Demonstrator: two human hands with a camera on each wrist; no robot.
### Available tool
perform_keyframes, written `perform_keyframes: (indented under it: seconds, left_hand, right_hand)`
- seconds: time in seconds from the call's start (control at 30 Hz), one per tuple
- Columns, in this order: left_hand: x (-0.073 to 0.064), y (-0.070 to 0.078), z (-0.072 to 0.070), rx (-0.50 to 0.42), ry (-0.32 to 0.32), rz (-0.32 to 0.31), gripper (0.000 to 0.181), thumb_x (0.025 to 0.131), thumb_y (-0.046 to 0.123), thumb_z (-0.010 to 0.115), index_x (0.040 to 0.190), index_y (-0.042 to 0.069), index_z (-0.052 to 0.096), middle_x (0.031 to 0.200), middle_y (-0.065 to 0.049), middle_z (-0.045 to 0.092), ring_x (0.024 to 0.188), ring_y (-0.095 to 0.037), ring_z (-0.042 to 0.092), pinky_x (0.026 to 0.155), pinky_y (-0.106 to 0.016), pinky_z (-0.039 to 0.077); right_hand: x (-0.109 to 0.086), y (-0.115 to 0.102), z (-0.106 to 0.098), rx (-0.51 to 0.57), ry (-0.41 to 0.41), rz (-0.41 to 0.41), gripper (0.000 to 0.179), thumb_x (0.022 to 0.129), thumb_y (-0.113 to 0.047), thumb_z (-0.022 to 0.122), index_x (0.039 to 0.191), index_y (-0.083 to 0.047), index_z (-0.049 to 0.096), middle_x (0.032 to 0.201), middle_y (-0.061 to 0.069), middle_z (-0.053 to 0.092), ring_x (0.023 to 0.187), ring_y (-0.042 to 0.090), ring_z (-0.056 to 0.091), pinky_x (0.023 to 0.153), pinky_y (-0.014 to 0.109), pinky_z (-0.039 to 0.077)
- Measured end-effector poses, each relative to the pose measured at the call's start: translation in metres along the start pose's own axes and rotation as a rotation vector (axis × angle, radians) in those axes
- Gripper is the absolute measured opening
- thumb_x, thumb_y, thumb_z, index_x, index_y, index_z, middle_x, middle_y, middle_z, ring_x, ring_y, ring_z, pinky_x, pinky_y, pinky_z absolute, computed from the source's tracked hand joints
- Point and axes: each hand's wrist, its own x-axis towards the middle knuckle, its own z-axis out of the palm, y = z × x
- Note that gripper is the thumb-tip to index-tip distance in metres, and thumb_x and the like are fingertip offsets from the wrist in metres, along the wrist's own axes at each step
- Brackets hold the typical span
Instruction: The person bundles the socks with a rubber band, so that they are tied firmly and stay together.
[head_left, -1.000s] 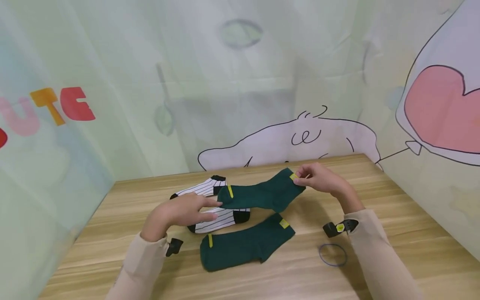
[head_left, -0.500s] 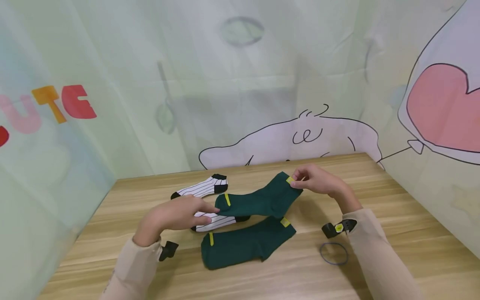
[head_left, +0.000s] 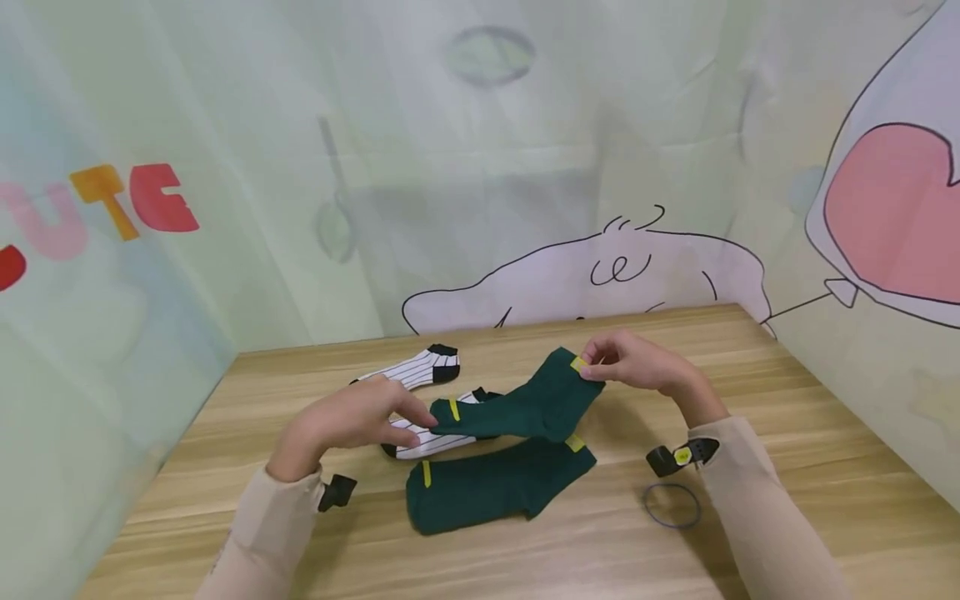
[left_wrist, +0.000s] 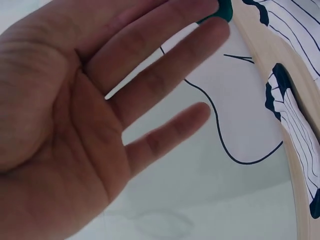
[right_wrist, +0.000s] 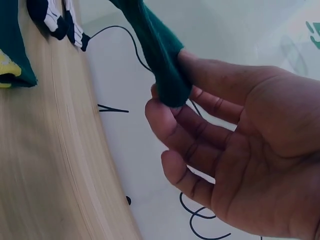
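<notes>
My right hand (head_left: 630,358) pinches the yellow-tagged cuff of a dark green sock (head_left: 551,396). In the right wrist view, that cuff (right_wrist: 172,85) lies between thumb and fingers. The raised sock stretches leftward to its yellow-striped toe. Against the toe rest the nearly straight fingers of my left hand (head_left: 352,421), the thumb apart from it; the left wrist view shows the left hand (left_wrist: 100,110) spread. Just below, a matching green sock (head_left: 480,492) lies flat, its upper edge partly covered by the raised one.
Two white socks with dark stripes lie behind: one striped sock (head_left: 420,367) farther back, another striped sock (head_left: 427,442) partly hidden by the raised green sock. A thin blue ring (head_left: 672,506) lies on the wooden table (head_left: 787,450) at right. Printed curtains (head_left: 480,167) hang behind.
The raised green sock has come down and nearer, now overlapping the upper edge of the flat green sock. Both hands have moved slightly with it, and more of the rear striped sock's heel shows.
</notes>
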Motion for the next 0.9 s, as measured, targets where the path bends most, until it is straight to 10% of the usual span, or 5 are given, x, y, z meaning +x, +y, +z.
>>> perform_keyframes:
  seconds: [0.57, 0.9]
  left_hand:
    - [-0.003, -0.008, -0.003, -0.052, 0.091, 0.092, 0.014, 0.087, 0.014, 0.079, 0.084, 0.021, 0.068, 0.081, 0.012, 0.061, 0.078, -0.008, 0.058, 0.072, -0.028, 0.051]
    - [-0.006, -0.018, 0.000, -0.176, -0.015, 0.177, 0.015, 0.085, 0.015, 0.079, 0.084, 0.024, 0.067, 0.088, 0.007, 0.059, 0.077, -0.019, 0.056, 0.070, -0.031, 0.048]
  right_hand:
    - [0.002, -0.002, 0.010, 0.119, -0.140, -0.071, 0.011, 0.097, -0.012, 0.066, 0.100, -0.002, 0.063, 0.087, 0.005, 0.061, 0.080, 0.020, 0.055, 0.070, 0.033, 0.045]
    - [0.007, 0.003, 0.020, 0.157, -0.277, -0.159, 0.008, 0.095, -0.007, 0.067, 0.096, -0.001, 0.064, 0.087, 0.007, 0.059, 0.079, 0.018, 0.056, 0.072, 0.032, 0.047]
